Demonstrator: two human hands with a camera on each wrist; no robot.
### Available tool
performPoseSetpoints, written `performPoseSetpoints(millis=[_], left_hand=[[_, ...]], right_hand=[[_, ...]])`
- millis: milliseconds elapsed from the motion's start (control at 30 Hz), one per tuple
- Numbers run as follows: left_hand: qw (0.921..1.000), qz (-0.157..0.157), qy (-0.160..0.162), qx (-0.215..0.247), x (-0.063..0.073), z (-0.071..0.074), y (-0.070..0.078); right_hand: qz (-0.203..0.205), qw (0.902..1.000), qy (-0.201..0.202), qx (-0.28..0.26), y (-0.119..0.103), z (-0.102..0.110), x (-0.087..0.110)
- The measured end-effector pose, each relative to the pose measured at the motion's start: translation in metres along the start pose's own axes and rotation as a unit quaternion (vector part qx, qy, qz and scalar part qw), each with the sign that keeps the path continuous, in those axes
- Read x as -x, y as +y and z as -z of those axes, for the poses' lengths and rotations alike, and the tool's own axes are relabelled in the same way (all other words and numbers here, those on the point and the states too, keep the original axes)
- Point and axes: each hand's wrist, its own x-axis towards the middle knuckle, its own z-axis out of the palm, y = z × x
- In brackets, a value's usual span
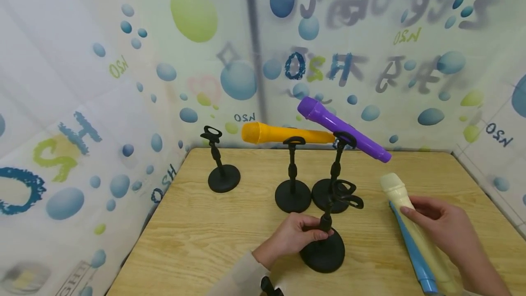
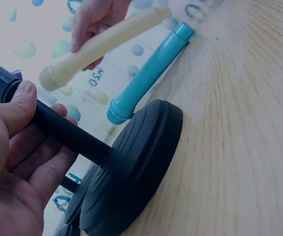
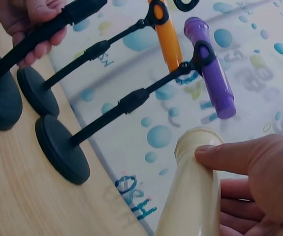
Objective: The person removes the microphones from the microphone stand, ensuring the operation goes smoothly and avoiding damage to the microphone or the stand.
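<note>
My left hand (image 1: 297, 235) grips the upright pole of a black microphone stand (image 1: 324, 252) near the front of the table; its clip at the top holds nothing. In my right hand (image 1: 445, 227) is a cream microphone (image 1: 419, 232), pinched between thumb and fingers and raised off the table. Below it a blue microphone (image 2: 148, 76) lies on the wood. Behind the gripped stand, an orange microphone (image 1: 287, 134) and a purple microphone (image 1: 349, 129) sit in the clips of two black stands (image 3: 62, 150).
Another black stand (image 1: 223, 178) with a bare clip stands at the back left of the wooden table (image 1: 185, 232). A dark object (image 1: 271, 287) shows at the near edge by my left sleeve. Walls with a bubble-patterned covering (image 1: 193, 13) rise close behind and beside the table.
</note>
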Motion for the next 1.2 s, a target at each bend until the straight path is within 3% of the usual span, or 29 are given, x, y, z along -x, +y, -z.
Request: performPoseSetpoints(millis=[267,667,1200], left_hand=[[1.0,0.003,0.006,0.0,0.0,0.001,-0.001],[1.0,0.0,0.002,-0.004,-0.001,0.001,-0.002],[0.9999,0.001,0.002,-0.01,-0.001,0.0,0.001]], right_hand=[[-0.05,0.9981,0.03,0.022,0.015,0.007,-0.002],[-0.084,0.9943,0.062,0.025,0.038,0.01,0.0],[-0.143,0.9882,0.044,0.033,0.062,0.008,-0.004]])
